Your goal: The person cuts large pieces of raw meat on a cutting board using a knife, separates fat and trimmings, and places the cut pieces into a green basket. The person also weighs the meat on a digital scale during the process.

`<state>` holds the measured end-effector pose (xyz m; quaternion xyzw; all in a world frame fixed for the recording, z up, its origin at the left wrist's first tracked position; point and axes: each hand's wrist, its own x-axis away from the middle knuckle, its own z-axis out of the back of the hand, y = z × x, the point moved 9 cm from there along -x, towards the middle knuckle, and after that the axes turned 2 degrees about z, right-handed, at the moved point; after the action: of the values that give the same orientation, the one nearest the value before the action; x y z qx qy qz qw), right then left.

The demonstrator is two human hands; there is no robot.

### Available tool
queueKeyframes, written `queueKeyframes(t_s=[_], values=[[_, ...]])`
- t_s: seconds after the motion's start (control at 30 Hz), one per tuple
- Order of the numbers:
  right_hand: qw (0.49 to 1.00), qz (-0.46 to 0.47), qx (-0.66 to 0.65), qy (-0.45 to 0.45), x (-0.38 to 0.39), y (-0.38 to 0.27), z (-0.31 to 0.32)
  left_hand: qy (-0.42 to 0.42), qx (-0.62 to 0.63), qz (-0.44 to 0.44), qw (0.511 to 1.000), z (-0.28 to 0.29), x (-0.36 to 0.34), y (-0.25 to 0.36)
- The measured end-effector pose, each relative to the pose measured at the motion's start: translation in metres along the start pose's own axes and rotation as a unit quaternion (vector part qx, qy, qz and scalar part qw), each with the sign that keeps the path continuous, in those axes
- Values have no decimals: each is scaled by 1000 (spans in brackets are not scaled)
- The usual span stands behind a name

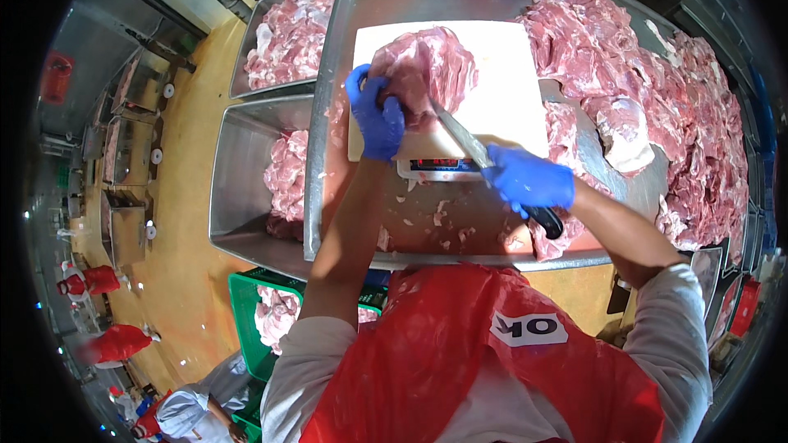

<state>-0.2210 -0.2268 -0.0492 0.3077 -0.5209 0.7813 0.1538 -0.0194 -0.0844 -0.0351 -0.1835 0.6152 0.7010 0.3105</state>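
Note:
A large slab of raw pink meat [431, 66] lies on a white cutting board [509, 90] that rests on a scale. My left hand [374, 115], in a blue glove, grips the meat's near left edge. My right hand [529, 180], also in a blue glove, holds a knife [461, 138] by its black handle. The blade points up and left, with its tip against the meat beside my left hand.
The board sits on a steel table [394, 0] strewn with meat scraps. A big pile of raw meat [648, 90] fills the table's right side. Steel tubs [238, 189] and a green crate [245, 312] hold meat on the left. People in red stand at lower left.

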Motion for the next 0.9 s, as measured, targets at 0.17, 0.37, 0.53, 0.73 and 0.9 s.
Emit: queueKeyframes(t_s=[0.17,0.37,0.53,0.73,0.9], values=[[988,28,21,152,33,-32,32,-47,-47,-7,998,6,6,10],[974,148,101,138,-69,-79,73,-79,-86,-62,991,-4,3,26],[969,74,219,83,-95,-119,75,-67,-62,-50,995,1,7,27],[968,124,208,72,-67,-52,27,-20,-17,5,1000,3,15,8],[992,38,17,117,37,-33,13,-127,-19,207,970,19,22,-59]])
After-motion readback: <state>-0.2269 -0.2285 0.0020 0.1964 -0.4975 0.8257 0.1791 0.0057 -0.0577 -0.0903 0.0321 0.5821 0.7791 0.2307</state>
